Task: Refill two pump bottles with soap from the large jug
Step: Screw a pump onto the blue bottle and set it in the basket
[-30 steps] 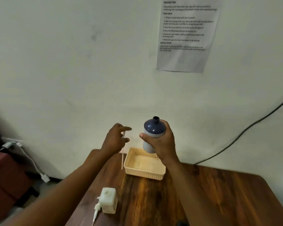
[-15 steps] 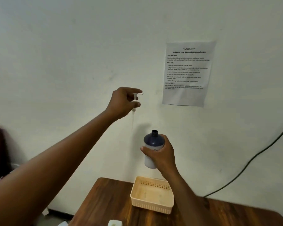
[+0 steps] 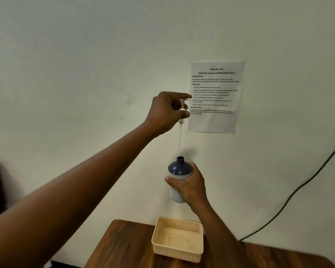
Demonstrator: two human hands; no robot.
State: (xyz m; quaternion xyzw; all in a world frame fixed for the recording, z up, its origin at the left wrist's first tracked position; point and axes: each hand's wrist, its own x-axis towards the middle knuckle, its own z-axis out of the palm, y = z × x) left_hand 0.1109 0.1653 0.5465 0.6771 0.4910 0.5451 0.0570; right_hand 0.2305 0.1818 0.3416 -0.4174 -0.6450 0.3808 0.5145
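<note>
Pale wall (image 3: 85, 55) fills most of the view. Printed sheet (image 3: 216, 96) taped to it, right of centre; headed with a task ID and a line about refilling dish soap into pump bottles, the smaller text hard to read. Dark cable (image 3: 298, 190) runs down the wall on the right, toward the table. Corner of another sheet at the far left edge.

Wooden table (image 3: 124, 248) low in frame, butted against the wall. Cream perforated basket (image 3: 178, 238) sits on it near the wall edge; nothing seen inside.

Right hand (image 3: 190, 185) wrapped round a bottle (image 3: 179, 171), thumb across the front, fingers curled behind. Bottle upright, held in the air well above the basket. Dark blue shoulder and neck, pale lower body. Neck is open, no cap on it.

Left hand (image 3: 166, 111) raised higher, arm stretched out from the lower left. Fingers and thumb pinch a white pump (image 3: 182, 107) at its collar, nozzle pointing right under the forefinger. Its thin dip tube hangs straight down. Tube tip is just above the bottle's mouth, roughly in line with it, not inside.

Jug not in view.
</note>
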